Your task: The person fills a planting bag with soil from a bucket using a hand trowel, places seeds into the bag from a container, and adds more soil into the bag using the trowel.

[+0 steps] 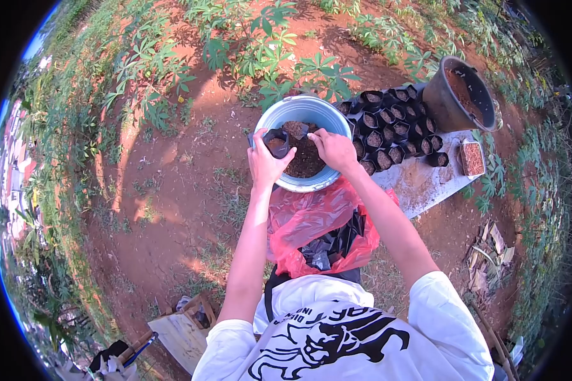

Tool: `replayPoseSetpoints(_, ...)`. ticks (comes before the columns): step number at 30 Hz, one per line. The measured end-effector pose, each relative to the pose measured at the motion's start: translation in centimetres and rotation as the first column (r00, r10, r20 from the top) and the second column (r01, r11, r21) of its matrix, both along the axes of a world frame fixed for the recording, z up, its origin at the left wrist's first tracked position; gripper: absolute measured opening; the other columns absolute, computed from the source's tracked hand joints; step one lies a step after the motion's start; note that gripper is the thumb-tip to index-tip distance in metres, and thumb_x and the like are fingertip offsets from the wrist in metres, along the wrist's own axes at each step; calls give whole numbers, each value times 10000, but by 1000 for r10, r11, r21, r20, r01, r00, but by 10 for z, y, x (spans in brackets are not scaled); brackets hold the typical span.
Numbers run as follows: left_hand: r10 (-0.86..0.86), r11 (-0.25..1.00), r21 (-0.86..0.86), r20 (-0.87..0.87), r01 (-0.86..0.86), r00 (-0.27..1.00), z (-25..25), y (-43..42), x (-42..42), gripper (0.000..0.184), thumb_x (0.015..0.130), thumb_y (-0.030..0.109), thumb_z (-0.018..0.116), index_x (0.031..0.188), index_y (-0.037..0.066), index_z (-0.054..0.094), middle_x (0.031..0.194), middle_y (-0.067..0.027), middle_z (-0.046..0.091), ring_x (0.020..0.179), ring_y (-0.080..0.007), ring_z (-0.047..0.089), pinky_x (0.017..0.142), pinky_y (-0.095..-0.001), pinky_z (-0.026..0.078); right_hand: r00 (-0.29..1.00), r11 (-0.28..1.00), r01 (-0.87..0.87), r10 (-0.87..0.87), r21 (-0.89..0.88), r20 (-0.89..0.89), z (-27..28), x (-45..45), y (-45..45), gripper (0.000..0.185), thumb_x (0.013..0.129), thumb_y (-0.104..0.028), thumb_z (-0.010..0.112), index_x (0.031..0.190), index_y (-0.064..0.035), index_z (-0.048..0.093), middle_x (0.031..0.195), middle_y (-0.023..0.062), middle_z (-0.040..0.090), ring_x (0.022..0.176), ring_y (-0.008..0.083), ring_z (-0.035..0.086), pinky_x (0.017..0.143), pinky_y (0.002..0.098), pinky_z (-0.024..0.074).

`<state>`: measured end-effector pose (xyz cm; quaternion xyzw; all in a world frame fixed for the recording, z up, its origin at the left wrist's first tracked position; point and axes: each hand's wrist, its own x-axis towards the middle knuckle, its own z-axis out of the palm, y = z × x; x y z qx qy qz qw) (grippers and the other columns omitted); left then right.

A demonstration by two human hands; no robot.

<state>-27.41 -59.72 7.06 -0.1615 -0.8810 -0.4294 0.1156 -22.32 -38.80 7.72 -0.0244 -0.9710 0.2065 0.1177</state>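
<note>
My left hand (268, 164) grips a small black nursery bag (277, 141) by its side, over the left part of a light blue bucket (270, 119). Brown soil shows inside the bag's round mouth. My right hand (335, 150) is closed on a small trowel (294, 129), its handle mostly hidden by the fingers. The trowel carries a heap of soil and sits close to the bag's right edge. Below both hands, dark loose soil (306, 160) lies in the bucket.
Several soil-filled black bags (397, 130) stand in rows on a pale board (426, 187) at right. A dark bucket (440, 95) and a small tub of reddish-brown material (472, 159) stand there too. Nearest me, a red plastic bag (299, 222) holds black plastic. Leafy plants (324, 73) grow beyond.
</note>
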Motion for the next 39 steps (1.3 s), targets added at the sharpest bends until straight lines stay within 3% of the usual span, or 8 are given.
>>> replayPoseSetpoints(10,-1,1000,-12,16,1,1000,0,1,2,865,660,365,949,1319,97,457,1084,-201,710,991,-418,709,877,-501,560,993,999,17,-23,-51,-115,-8,-1,2,288,1055,-346,536,1019,-68,602,801,185,715,730,390,705,628,504,556)
replayPoseSetpoints(13,-6,1000,-21,7,6,1000,2,0,2,861,658,364,950,1315,99,460,1082,-194,713,992,-418,707,877,-505,559,997,997,65,-66,-35,-25,-4,0,2,279,1044,-339,560,1096,-72,621,859,181,732,788,386,715,662,502,563)
replayPoseSetpoints(19,-19,1000,-10,0,19,1000,1,2,1,855,659,376,947,1311,104,466,1079,-184,716,985,-423,704,873,-511,556,992,997,26,-34,-69,-119,-2,2,1,289,1053,-348,535,1041,-69,606,814,182,718,743,399,704,639,514,557)
replayPoseSetpoints(23,-8,1000,-16,40,8,999,1,0,2,862,655,385,948,1314,108,466,1080,-179,717,983,-423,695,890,-521,541,997,998,41,-44,-44,-70,1,2,2,296,1057,-358,524,1056,-75,609,820,179,722,750,398,706,639,515,556)
replayPoseSetpoints(31,-17,992,-124,20,19,1000,-1,0,3,887,649,427,937,1339,140,459,1081,-151,724,994,-368,694,915,-495,489,999,995,44,-46,-87,-25,6,5,0,298,1053,-365,537,1111,-82,612,873,185,729,794,399,707,667,515,551)
replayPoseSetpoints(35,-36,966,-249,110,63,993,4,1,1,904,648,442,928,1357,143,453,1094,-142,731,1018,-329,702,945,-460,430,996,992,49,-58,-112,-73,7,8,-1,292,1052,-364,546,1116,-89,617,885,173,732,800,393,708,666,502,549)
replayPoseSetpoints(39,-40,954,-292,80,62,996,7,3,3,890,659,432,919,1357,127,459,1074,-143,740,1015,-323,710,945,-463,420,987,982,6,-36,-188,-158,11,9,0,279,1045,-356,566,1122,-94,624,889,159,733,791,386,706,659,492,546)
